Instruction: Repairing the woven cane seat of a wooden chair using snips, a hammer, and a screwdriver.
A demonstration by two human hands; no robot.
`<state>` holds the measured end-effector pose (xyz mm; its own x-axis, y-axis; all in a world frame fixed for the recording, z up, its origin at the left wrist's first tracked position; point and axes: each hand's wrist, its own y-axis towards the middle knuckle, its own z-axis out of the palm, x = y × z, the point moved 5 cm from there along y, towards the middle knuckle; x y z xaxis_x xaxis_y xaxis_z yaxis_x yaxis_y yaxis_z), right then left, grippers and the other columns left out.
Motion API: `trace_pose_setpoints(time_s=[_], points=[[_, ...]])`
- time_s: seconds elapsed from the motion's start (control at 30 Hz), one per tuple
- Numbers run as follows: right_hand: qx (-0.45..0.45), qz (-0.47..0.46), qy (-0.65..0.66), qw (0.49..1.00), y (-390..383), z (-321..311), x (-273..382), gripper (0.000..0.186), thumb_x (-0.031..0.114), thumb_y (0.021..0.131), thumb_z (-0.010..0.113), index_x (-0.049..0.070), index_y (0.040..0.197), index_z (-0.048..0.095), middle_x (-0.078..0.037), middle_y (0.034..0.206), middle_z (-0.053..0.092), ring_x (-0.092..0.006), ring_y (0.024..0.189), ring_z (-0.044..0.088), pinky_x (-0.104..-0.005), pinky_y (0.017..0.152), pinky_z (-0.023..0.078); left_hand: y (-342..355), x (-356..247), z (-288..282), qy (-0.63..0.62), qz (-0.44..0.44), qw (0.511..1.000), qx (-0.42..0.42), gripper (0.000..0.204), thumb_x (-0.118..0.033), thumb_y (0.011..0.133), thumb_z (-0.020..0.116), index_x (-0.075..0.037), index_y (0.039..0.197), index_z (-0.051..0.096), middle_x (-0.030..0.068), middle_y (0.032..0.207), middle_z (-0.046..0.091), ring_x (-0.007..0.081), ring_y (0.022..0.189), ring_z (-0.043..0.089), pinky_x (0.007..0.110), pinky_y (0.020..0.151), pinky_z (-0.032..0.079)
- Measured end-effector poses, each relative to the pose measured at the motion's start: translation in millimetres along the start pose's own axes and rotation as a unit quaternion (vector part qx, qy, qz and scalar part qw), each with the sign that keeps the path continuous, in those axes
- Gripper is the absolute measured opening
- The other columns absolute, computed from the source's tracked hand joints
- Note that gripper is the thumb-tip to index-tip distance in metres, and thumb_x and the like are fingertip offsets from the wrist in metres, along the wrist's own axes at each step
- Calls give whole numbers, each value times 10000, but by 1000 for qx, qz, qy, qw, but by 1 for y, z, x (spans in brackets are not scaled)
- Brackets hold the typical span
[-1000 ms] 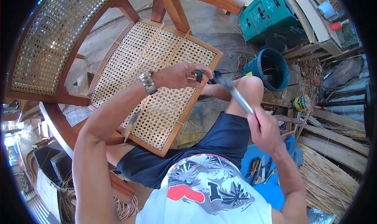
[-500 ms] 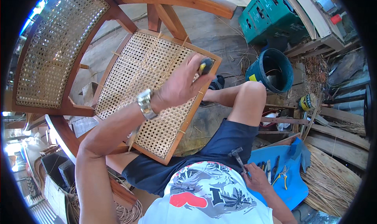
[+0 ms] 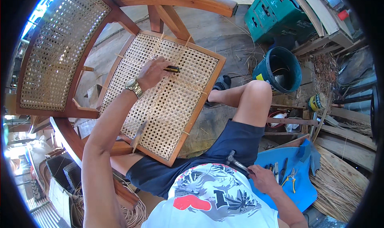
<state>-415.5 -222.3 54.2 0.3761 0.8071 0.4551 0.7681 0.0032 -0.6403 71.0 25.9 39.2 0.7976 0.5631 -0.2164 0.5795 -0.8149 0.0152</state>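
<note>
My left hand (image 3: pixel 153 73), a metal-banded watch on its wrist, is over the middle of a wooden chair's woven cane seat (image 3: pixel 196 66). Its fingers are closed round a short black and yellow tool (image 3: pixel 172 69); the kind of tool is not clear. A hammer (image 3: pixel 239 162) is in my right hand (image 3: pixel 263 179), resting by my lap with its metal head over my dark shorts. Thin cane strips cross the seat and overlap its wooden frame (image 3: pixel 216 78). A narrow pointed piece (image 3: pixel 139 135) lies at the seat's near left side.
Pliers with yellow handles (image 3: pixel 291 180) and other tools lie on a blue sheet (image 3: pixel 306 192). Beside it is a bundle of cane strips (image 3: pixel 340 184). A teal bucket (image 3: pixel 256 74), a green crate (image 3: pixel 266 18) and a small yellow can (image 3: pixel 316 102) stand beyond my knee.
My left hand has moved left from the seat's far right corner to its middle, carrying the black and yellow tool. The hammer has tilted lower and to the left in my right hand.
</note>
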Motion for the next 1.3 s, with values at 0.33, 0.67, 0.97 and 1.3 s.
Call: trace_pose_setpoints(time_s=[0.33,0.67,0.97,1.3], points=[[-214,-166,145,952,67,-97,71,320,98,913,716,29,1209,614,-148,954,654,-306,802,649,-401,739,530,-5,-89,29,-262,139,955,11,178,-143,951,685,-27,1086,704,100,935,647,273,866,643,376,777,523],[-394,-203,122,888,243,-79,121,346,145,929,697,-3,1227,603,-173,1080,584,-329,956,634,-430,825,524,-9,-101,53,-231,100,967,-38,211,-163,905,725,-118,1109,757,70,907,641,274,856,653,397,765,523],[-324,-193,279,883,241,-72,136,249,146,917,714,23,1133,699,-146,1046,602,-254,836,637,-368,747,521,-2,-92,53,-286,102,953,9,127,-176,923,702,-85,999,748,80,916,632,278,880,652,392,767,522],[-244,-113,457,848,312,-65,94,271,166,854,802,17,1033,664,-65,904,664,-144,779,616,-295,713,523,-5,-94,53,-287,110,950,-63,95,-117,917,696,-56,983,724,105,917,650,305,875,658,392,793,527]])
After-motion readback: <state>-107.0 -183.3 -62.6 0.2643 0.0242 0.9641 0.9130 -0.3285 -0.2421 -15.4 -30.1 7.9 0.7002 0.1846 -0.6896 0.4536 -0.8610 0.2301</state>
